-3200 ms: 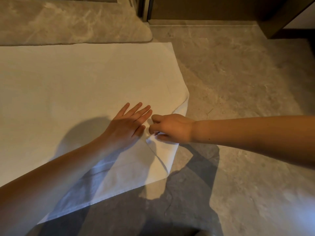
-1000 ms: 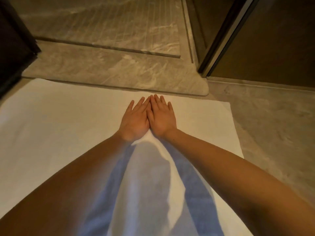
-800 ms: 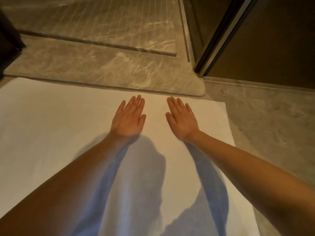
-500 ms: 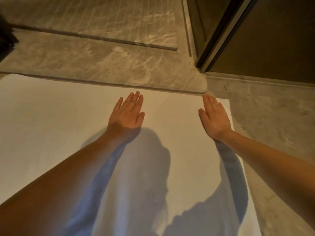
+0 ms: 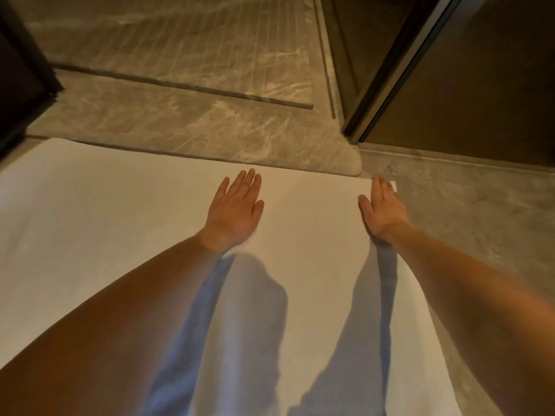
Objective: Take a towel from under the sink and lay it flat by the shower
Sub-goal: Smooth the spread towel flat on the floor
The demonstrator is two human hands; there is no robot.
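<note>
A large white towel (image 5: 120, 223) lies spread flat on the grey stone floor, its far edge along the raised marble shower threshold (image 5: 192, 127). My left hand (image 5: 235, 208) rests palm down on the towel near the middle of its far edge, fingers straight and close together. My right hand (image 5: 381, 207) presses flat on the towel's far right corner, its fingertips almost at the edge. Neither hand holds anything. Both forearms and their shadows cover the near part of the towel.
Beyond the threshold lies the grooved shower floor (image 5: 210, 46). A dark metal door frame (image 5: 387, 73) and a brown glass panel (image 5: 480, 85) stand at the upper right. A dark cabinet edge (image 5: 21, 73) fills the upper left. Bare stone floor (image 5: 480, 223) extends right of the towel.
My hands were side by side at the towel's middle; the right one has slid outward to the far right corner. The left hand has stayed almost in place. Earlier, a folded corner was pinched.
</note>
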